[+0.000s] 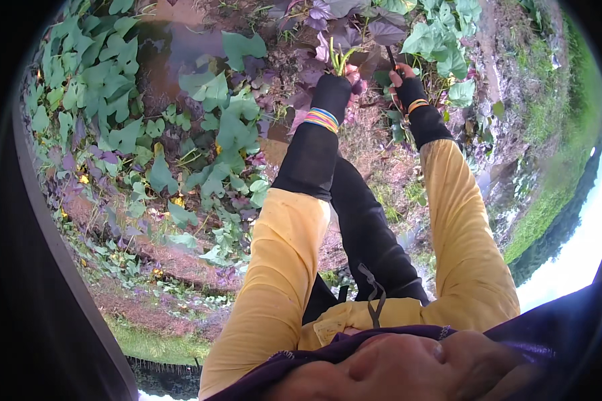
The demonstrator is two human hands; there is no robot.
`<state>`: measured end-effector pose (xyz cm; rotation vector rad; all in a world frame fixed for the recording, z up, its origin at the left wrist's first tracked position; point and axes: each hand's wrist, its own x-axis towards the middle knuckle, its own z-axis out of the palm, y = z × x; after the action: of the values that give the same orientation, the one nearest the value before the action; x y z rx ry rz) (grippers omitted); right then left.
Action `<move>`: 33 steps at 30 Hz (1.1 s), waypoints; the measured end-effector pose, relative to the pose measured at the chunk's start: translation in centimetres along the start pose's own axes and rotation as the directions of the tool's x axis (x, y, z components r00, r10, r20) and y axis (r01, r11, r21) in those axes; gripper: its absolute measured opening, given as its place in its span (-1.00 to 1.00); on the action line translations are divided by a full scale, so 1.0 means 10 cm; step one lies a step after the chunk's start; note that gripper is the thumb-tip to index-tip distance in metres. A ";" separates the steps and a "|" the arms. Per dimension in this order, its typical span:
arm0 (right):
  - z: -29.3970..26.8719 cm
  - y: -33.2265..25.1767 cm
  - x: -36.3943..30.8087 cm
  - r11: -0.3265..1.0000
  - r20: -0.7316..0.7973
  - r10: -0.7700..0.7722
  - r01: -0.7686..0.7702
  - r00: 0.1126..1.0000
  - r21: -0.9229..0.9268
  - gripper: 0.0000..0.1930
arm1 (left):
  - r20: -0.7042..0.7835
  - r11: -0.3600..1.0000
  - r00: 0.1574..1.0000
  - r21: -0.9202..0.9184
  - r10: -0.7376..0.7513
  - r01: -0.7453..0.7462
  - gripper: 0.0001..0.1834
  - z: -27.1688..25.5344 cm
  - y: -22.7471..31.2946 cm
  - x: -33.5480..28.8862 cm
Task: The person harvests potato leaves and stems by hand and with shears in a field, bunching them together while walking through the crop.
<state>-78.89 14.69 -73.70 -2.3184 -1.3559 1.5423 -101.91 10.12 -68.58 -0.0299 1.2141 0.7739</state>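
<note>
My left hand (pixel 332 88), in a black covering with bright elastic bands at the wrist, reaches into purple-leaved plants. A small bunch of green stems (pixel 341 61) sticks out past its far end; the fingers themselves are hidden, but the hand looks closed on it. To its right, my right hand (pixel 403 75) has bare fingertips curled round a thin dark tool-like handle (pixel 391 56). Its far end runs in among the purple leaves (pixel 386 32), and I cannot make out its tip. Both forearms wear yellow sleeves with black cuffs.
Green heart-shaped leaves of trailing vines (pixel 117 93) spread over the left side. More green leaves (pixel 441 43) grow beyond my right hand. Reddish soil (pixel 180 50) shows between plants. My black-clad leg (pixel 368 227) stands below the hands. A grassy bank (pixel 555 180) rises at the right.
</note>
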 end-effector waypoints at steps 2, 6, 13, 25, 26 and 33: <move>0.26 -0.24 0.59 0.775 -0.015 -0.365 0.295 0.931 -0.558 -0.63 | 0.040 1.000 0.999 -0.014 -0.014 0.015 -0.67 -0.20 0.04 -0.02; 0.26 -0.27 1.67 0.528 0.040 -0.736 0.610 0.675 -0.591 -0.68 | 0.127 0.955 0.991 -0.298 0.040 0.000 -0.67 -0.10 0.02 0.00; 0.06 -0.18 1.20 0.723 0.106 -0.191 0.213 0.976 -0.658 -0.64 | 0.252 0.837 0.968 -0.532 0.010 0.130 -0.65 -0.37 -0.02 -0.30; 0.93 -1.10 -1.44 0.822 0.349 0.091 -0.268 0.933 0.502 -0.68 | 0.534 0.569 0.844 -0.710 0.051 0.415 -0.56 -0.73 -0.81 -1.54; 1.01 -1.21 -1.58 0.828 0.377 0.097 -0.285 0.921 0.483 -0.68 | 0.514 0.580 0.855 -0.717 0.064 0.387 -0.56 -0.81 -0.83 -1.66; 0.95 -1.88 -1.95 0.887 0.579 -0.017 -0.256 0.815 0.385 -0.61 | 0.284 0.776 0.958 -0.599 -0.027 0.199 -0.55 -0.95 -0.39 -2.48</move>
<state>-100.44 9.24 -55.49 -1.7496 -0.7677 2.4182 -110.82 -9.54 -52.72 -0.5330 0.6515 1.0116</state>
